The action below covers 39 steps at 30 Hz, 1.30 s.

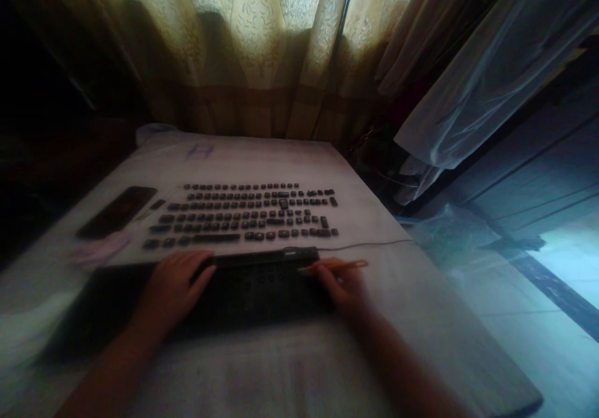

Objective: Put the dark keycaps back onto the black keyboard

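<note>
A dark keyboard frame (pixel 253 293) lies across the near part of the table, with its keys taken off. My left hand (pixel 175 284) lies flat on its left part, fingers stretched out. My right hand (pixel 341 284) rests at the frame's right end, fingers closed round a thin orange tool (pixel 349 264) that points right. Beyond the frame, many loose black keycaps (pixel 243 215) are laid out in rows on the white table cover (pixel 299 162), in keyboard order. A thin cable (pixel 369 243) runs right from the frame's back edge.
A dark phone (pixel 116 211) lies left of the keycaps, with a pale pink cloth (pixel 100 249) just in front of it. Patterned curtains (pixel 262 50) hang behind the table. The table's right edge (pixel 449 281) drops to a bluish floor.
</note>
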Tool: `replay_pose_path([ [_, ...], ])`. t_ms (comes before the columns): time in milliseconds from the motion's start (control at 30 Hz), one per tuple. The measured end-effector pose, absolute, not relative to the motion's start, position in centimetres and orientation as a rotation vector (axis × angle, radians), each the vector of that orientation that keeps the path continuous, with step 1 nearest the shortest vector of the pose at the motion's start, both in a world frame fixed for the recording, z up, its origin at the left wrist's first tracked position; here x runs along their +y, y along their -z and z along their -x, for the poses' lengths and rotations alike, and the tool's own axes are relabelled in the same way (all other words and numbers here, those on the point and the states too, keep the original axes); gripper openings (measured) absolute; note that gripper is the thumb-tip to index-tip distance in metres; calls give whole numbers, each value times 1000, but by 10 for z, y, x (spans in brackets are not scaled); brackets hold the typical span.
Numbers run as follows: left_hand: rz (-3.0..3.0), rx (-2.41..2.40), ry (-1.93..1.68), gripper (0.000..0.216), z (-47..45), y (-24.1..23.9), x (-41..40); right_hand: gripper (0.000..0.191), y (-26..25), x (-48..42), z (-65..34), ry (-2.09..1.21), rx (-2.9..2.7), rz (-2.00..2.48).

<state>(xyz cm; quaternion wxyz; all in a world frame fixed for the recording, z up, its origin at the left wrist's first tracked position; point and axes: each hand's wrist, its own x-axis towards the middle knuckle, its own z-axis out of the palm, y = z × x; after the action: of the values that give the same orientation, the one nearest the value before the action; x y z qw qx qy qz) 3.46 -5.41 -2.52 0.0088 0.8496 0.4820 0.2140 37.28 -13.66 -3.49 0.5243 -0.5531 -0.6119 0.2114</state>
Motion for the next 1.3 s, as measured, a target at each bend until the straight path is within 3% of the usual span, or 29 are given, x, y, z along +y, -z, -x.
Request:
replay_pose_path([
  [800,-2670,1497,-711,39,-33,29,-56,8,35,-134,-374,-406,-1508,1385],
  [1300,-2739,1487,-733,39,-33,30,-55,17,39,-137,-378,-496,-1507,1416],
])
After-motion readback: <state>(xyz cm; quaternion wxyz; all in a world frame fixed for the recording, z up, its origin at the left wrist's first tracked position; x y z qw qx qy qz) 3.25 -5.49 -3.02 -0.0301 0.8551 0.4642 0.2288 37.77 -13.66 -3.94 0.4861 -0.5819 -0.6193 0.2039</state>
